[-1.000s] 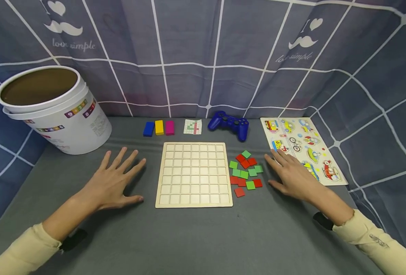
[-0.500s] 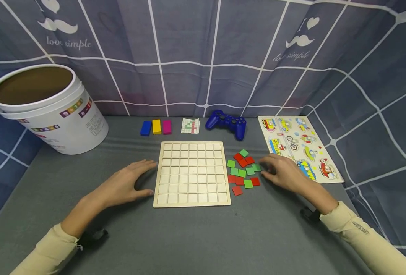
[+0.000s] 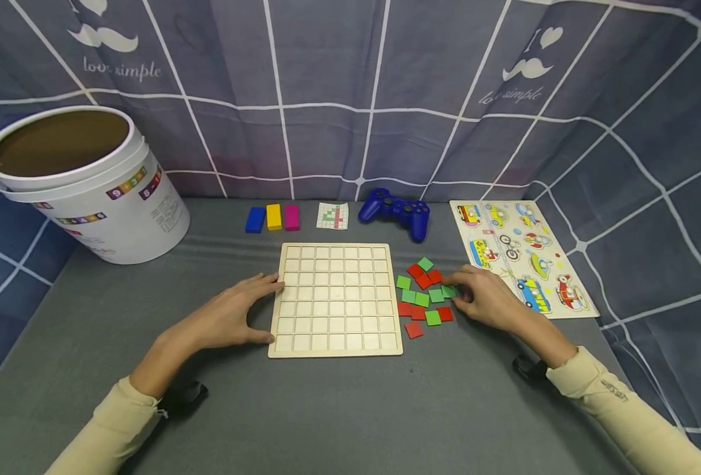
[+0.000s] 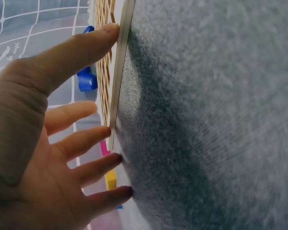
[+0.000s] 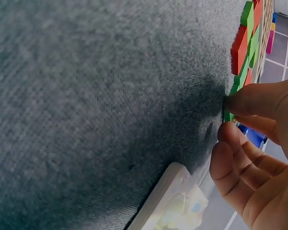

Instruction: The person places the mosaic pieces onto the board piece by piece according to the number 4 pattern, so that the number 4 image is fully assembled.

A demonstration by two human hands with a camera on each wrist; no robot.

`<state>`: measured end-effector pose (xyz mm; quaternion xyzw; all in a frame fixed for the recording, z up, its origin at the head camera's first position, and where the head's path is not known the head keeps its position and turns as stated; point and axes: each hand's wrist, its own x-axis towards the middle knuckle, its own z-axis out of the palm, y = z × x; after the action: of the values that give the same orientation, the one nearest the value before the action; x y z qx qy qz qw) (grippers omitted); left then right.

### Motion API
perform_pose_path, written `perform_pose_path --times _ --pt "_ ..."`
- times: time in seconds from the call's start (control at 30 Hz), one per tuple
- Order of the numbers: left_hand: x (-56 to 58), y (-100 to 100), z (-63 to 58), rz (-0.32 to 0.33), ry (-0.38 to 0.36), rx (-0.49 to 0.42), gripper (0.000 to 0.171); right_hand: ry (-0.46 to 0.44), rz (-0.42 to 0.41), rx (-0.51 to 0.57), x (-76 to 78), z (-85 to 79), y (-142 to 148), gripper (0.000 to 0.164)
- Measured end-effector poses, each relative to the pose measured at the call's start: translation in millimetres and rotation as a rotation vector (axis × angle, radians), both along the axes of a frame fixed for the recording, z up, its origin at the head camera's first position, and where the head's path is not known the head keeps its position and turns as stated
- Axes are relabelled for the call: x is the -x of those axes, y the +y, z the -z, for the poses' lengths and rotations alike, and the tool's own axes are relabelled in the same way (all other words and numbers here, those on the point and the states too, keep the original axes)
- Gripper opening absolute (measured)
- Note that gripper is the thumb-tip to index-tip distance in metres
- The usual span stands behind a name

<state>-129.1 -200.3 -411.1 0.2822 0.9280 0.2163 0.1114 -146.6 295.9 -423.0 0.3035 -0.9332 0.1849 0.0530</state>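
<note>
The flat green square tile at the right-hand edge of a loose scatter of red and green square tiles lies directly at the fingertips of the right hand, whose grip pinches it between thumb and index finger; whether the tile is clear of the grey cloth-like bench, I cannot tell. Being square, it has no long axis, and its sides sit a little askew to those of the pale wooden square grid board. That board lies to the left of the pinched tile, with most of the scatter between them, and every cell in it is bare. The left hand is on the board's far side from the tile, its grip spread, with the thumb and a fingertip touching the left rim. So the right hand is much the nearer to the tiles. The small white card with a red and green grid pattern lies beyond the board's back edge, apart from both hands.
</note>
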Motion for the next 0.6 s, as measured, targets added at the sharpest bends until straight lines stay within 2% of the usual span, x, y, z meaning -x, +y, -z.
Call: perform_pose_path --times 0.27,0.6 --pt "6.4 0 5.0 0.015 -0.03 -0.039 0.093 -0.002 0.022 0.083 3.7 -7.1 -4 0.03" --pt "9.7 -3 9.7 -0.015 -0.092 -0.045 0.1 -0.055 0.01 0.151 24.3 -16.6 -47 0.024"
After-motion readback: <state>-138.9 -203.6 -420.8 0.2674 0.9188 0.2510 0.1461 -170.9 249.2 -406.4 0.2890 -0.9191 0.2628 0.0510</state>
